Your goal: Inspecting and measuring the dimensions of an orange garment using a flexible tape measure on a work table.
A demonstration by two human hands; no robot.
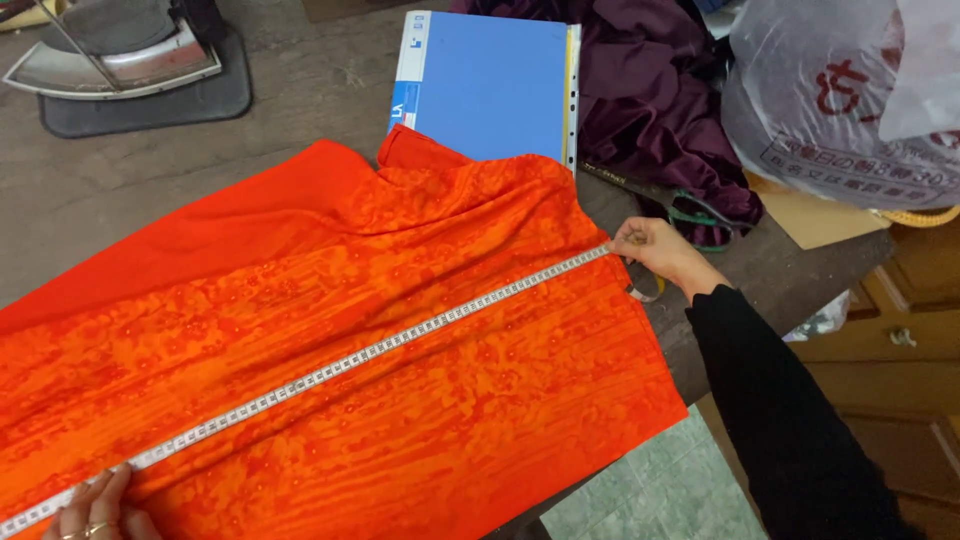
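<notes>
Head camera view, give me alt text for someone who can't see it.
Two hands stretch a white measuring tape diagonally across orange patterned fabric on a worktable: left hand at lower left, right hand at the fabric's edge. A blue folder lies beyond.

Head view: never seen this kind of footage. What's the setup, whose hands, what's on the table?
There is no machine here: a person wears a camera on the head, looking down at their own two bare hands. The single picture is that view. On the worktable lies an orange patterned fabric, with a white measuring tape stretched across it. The right hand pinches the tape at the cloth's far edge; the left hand, wearing rings, presses the other end down. Behind are a blue folder, purple cloth, scissors, a plastic bag and an iron on a dark mat.
</notes>
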